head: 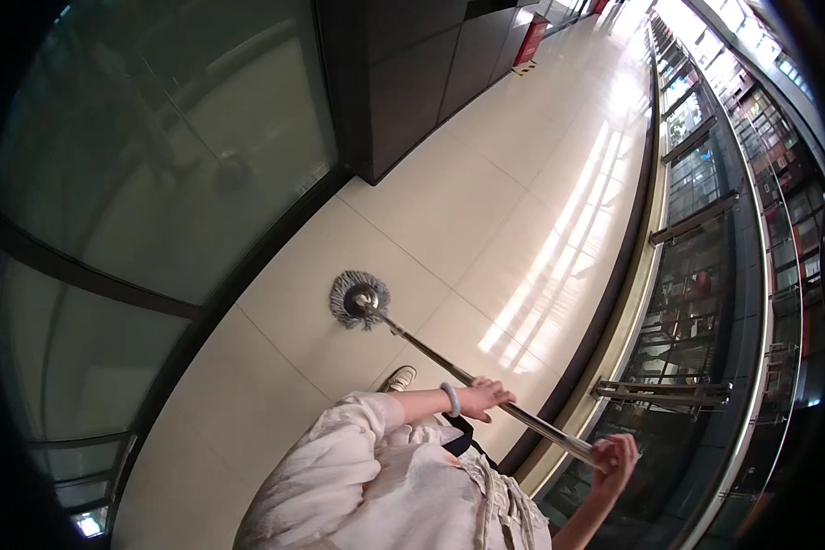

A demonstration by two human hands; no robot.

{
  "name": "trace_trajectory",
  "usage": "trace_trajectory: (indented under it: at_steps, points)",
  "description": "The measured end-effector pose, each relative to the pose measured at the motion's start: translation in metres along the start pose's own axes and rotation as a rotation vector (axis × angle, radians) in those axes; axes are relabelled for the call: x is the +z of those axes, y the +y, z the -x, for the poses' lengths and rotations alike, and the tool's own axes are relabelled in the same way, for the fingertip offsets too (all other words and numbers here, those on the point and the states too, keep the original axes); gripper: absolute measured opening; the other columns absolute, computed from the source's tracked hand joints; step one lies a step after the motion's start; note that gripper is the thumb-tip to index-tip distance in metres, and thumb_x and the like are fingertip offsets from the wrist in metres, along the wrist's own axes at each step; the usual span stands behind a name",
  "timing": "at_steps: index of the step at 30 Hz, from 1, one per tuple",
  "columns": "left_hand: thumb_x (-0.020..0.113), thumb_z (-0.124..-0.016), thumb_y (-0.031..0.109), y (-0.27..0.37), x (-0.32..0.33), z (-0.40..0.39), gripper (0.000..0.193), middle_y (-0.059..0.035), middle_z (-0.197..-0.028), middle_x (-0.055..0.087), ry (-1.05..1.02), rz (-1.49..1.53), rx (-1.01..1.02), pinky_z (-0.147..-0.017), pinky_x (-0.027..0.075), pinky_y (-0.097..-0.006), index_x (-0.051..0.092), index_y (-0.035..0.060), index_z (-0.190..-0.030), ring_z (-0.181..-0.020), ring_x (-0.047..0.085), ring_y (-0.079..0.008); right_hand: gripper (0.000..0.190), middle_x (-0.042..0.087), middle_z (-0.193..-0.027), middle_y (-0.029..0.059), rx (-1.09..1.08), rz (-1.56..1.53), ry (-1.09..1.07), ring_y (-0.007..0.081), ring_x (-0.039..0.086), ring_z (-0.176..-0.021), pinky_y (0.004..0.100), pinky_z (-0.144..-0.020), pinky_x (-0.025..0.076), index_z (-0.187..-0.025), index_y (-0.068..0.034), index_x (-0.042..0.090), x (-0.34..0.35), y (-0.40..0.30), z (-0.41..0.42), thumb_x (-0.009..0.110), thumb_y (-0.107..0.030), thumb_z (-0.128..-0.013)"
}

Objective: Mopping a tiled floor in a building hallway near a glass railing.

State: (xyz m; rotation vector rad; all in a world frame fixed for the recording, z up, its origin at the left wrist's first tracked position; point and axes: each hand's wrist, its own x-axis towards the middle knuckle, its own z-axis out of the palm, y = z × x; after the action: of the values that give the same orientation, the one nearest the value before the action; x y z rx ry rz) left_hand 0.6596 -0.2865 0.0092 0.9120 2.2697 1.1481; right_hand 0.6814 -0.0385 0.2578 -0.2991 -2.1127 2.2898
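Note:
A round string mop head (335, 300) with grey strands rests on the glossy tiled floor, left of the middle of the view. Its metal handle (440, 361) slants from there down to the right, across the front of my body. My left hand (482, 399), with a pale bangle at the wrist, grips the handle partway along. Around its upper end my right hand (613, 459) is closed, near the railing side. The undersides of both hands' grips are hidden. One light shoe (400, 378) shows just beyond my left forearm.
Dark-framed glass panels (179, 172) line the left side, ending at a dark tiled wall corner (371, 158). A red box-like object (531, 41) stands by the wall farther along. On the right runs a glass railing with a metal handrail (763, 275) above a raised kerb (625, 302).

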Motion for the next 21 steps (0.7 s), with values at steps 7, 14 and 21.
trace_trajectory:
  at_steps: [7,14,21]
  points:
    - [0.067,-0.073,0.019,0.059,0.029,-0.078,0.033,-0.0061,-0.096,0.057,-0.234,0.244,0.156,-0.082,0.039,-0.0453,0.053,0.0120,-0.102,-0.097,0.055,-0.0251,0.029,0.029,-0.048,-0.0046,-0.556,0.077,0.156,0.0039,0.028,-0.041,0.0224,-0.048,0.032,-0.096,0.000,0.055,-0.082,-0.070,0.044,0.046,-0.027,-0.096]
    - [0.063,-0.077,0.022,-0.013,0.001,-0.027,0.020,-0.0075,-0.092,0.060,-0.047,0.132,0.016,-0.078,0.040,-0.0455,0.053,0.0118,-0.091,-0.095,0.058,-0.0278,0.024,0.033,-0.051,-0.0042,-0.318,-0.061,-0.049,0.0075,0.038,-0.048,0.0288,-0.065,0.042,-0.097,-0.003,0.055,-0.042,-0.004,0.002,0.047,-0.025,-0.094]
    - [0.068,-0.071,0.016,-0.143,-0.052,0.126,0.040,-0.0085,-0.118,0.045,0.280,-0.232,-0.624,-0.095,0.033,-0.0453,0.047,0.0151,-0.105,-0.121,0.037,-0.0286,0.030,0.046,-0.050,0.0031,0.202,-0.191,-0.456,0.0220,0.059,-0.075,0.0362,-0.083,0.043,-0.096,0.000,0.059,0.137,0.120,-0.026,0.040,-0.023,-0.093]
